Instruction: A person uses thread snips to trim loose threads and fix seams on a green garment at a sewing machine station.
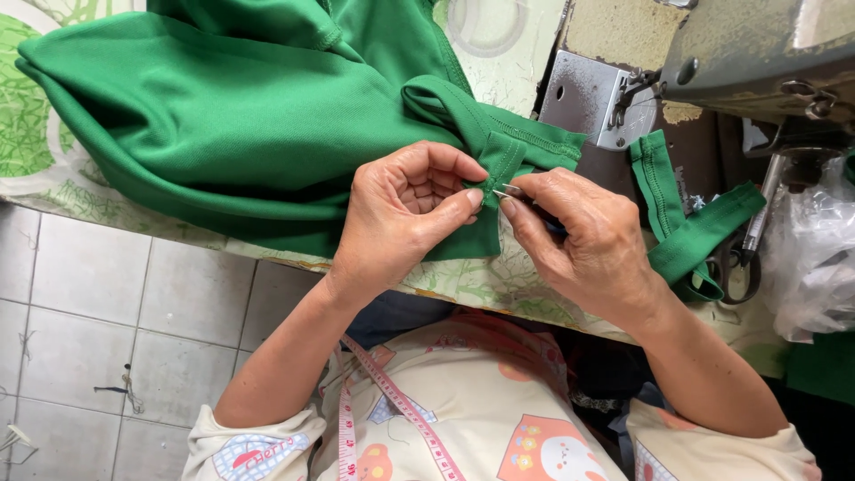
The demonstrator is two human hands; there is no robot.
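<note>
The left hand (pixel 405 209) pinches a small folded corner of the green garment (pixel 240 116) between thumb and forefinger, fingers closed on the cloth just at the near edge of the worktop (pixel 481 285). The right hand (pixel 588 245) meets it from the other side, fingers closed around a small metal tool (pixel 509 190) whose shiny tip touches the fabric right at the pinched fold; most of the tool is hidden in the hand, so its kind cannot be told for sure. The bulk of the garment lies heaped across the worktop to the left and behind the hands, with a hemmed band running up toward the sewing machine (pixel 712 62) at the upper right. A separate green strip (pixel 686 227) trails beside the machine's metal plate (pixel 583 93), near a pair of scissors (pixel 739 263) and a clear plastic bag (pixel 815 258). Judging by this, the work seems to be in a hand-finishing stage on one seam corner: the hem there already shows stitching, the cloth is not under the machine's needle, and the loose strip lies apart from the garment, unattached as far as can be seen. A pink tape measure (pixel 392 405) hangs down over the person's pale printed shirt.
</note>
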